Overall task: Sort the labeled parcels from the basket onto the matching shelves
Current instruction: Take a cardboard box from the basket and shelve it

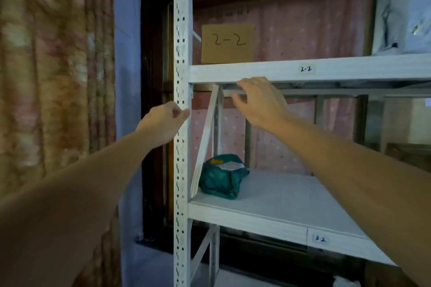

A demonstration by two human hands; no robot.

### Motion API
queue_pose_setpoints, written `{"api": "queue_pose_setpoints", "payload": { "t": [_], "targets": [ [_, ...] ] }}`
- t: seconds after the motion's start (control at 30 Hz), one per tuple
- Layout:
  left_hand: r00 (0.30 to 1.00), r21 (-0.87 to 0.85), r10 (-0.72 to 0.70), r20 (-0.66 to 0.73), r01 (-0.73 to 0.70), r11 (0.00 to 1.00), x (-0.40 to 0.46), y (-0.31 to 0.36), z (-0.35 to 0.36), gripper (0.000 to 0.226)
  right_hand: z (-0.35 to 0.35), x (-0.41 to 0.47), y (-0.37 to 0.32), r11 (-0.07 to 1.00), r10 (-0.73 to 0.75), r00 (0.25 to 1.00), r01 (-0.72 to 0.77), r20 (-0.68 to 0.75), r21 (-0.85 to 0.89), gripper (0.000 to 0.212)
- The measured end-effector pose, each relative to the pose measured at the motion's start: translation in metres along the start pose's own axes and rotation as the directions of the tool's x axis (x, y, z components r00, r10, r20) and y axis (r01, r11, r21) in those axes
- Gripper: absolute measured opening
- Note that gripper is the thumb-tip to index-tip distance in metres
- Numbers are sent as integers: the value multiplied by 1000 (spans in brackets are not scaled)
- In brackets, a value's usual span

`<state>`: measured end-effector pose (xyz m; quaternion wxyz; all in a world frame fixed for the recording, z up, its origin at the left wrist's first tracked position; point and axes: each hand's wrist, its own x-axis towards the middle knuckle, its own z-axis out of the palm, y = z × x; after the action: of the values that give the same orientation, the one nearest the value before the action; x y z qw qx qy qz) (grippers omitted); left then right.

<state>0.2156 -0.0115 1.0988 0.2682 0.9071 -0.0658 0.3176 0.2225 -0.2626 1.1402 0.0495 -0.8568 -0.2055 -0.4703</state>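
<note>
On the shelf marked 3-2 (279, 196), green parcel (222, 176) sitting at the left end, box (227, 43) up on 2-2. Both grips empty: left hand (163, 121) loosely curled beside the post (183, 123), right hand (261, 100) relaxed, fingers apart. Best to check each label against the shelf tag before letting go.

White shelves (256, 212) with a green parcel (222, 176) below, a brown box (227, 43) and grey bag (403, 18) above
</note>
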Motion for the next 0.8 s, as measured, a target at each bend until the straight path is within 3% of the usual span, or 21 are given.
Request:
{"api": "queue_pose_setpoints", "payload": {
  "t": [0.07, 0.13, 0.23, 0.3, 0.47, 0.6, 0.8],
  "targets": [
    [990, 97, -58, 129, 45, 994, -22, -19, 9, 50, 29, -23, -19, 990, -43, 992, 26, 122, 139, 45],
    [959, 193, -143, 245, 97, 976, -45, -35, 18, 61, 55, -51, -42, 975, -79, 937, 2, 340, 223, 55],
    [895, 323, -241, 376, 117, 939, -76, -60, 37, 84, 88, -92, -67, 980, -85, 760, -55, 645, 193, 80],
    [853, 370, -287, 435, 121, 921, -92, -74, 48, 93, 106, -113, -75, 985, -62, 669, -81, 741, 155, 89],
    [795, 442, -352, 494, 120, 889, -123, -95, 72, 102, 133, -156, -85, 972, -51, 578, -159, 815, 174, 103],
    [777, 489, -383, 500, 111, 865, -160, -103, 91, 99, 144, -196, -92, 960, -54, 562, -199, 825, 198, 98],
    [694, 540, -490, 528, 172, 824, -243, -105, 121, 97, 153, -281, -94, 948, -196, 452, -140, 870, 286, 81]
  ]
}}
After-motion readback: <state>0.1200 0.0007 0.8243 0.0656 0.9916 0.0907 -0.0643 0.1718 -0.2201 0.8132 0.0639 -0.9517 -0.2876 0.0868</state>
